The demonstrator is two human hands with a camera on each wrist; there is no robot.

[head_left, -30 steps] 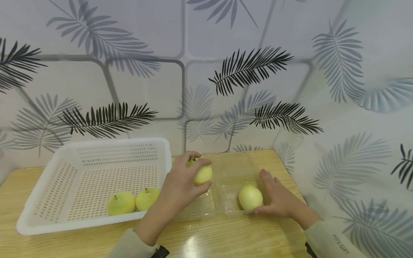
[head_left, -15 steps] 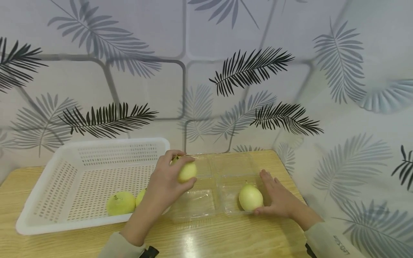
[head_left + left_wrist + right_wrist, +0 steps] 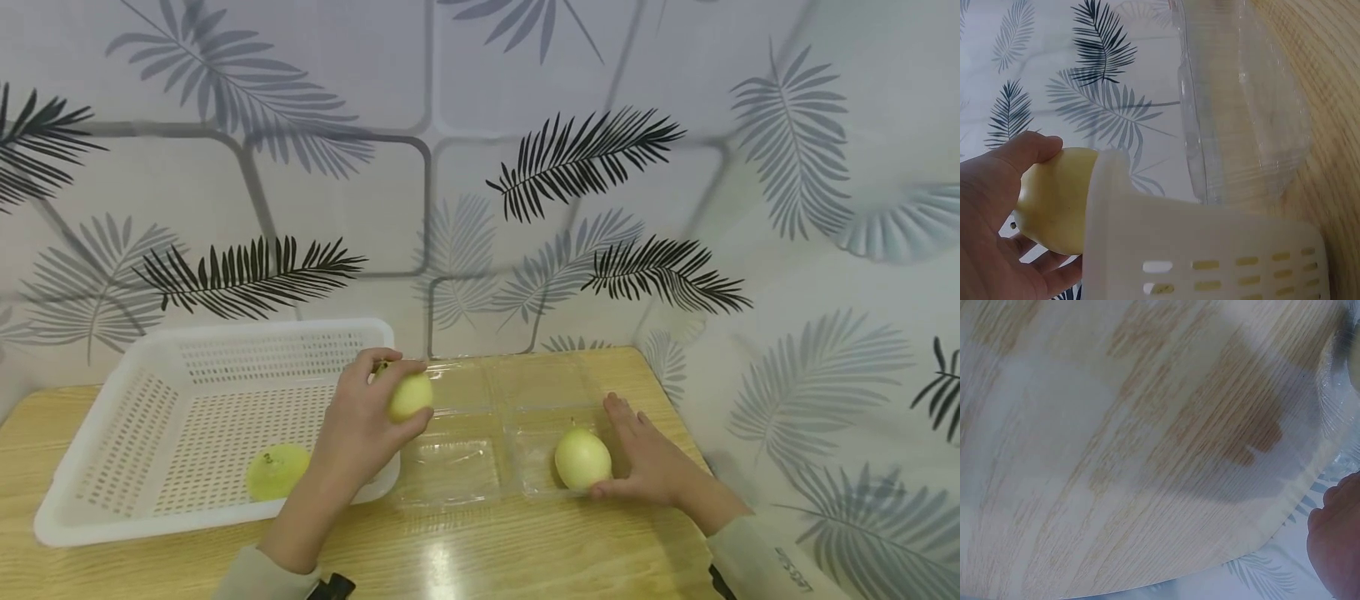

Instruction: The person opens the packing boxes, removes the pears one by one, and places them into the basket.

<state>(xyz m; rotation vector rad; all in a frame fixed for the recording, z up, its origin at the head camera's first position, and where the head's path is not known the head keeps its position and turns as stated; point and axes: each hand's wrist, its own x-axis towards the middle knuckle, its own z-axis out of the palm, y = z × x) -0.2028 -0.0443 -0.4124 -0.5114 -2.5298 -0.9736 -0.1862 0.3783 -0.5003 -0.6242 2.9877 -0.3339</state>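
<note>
My left hand [image 3: 360, 425] grips a pale yellow-green pear [image 3: 411, 397] at the right edge of the white plastic basket [image 3: 187, 525]. In the left wrist view the pear [image 3: 1060, 200] sits between thumb and fingers, partly behind the basket's corner [image 3: 1110, 206]. One pear [image 3: 276, 473] in the basket is visible beside my left forearm. My right hand [image 3: 645, 467] rests with extended fingers along the right side of a clear plastic tray [image 3: 450, 471]. Its thumb is close to another pear [image 3: 582, 460] in the tray's front right compartment; whether they touch, I cannot tell.
Everything stands on a light wooden table [image 3: 480, 550]. Behind it hangs a pale cloth [image 3: 465, 100] with a leaf pattern. The tray lies to the right of the basket, near the table's right edge.
My left hand has carried its pear leftward from above the tray to the basket's right rim. The forearm now hides a second pear in the basket. My right hand has stayed put.
</note>
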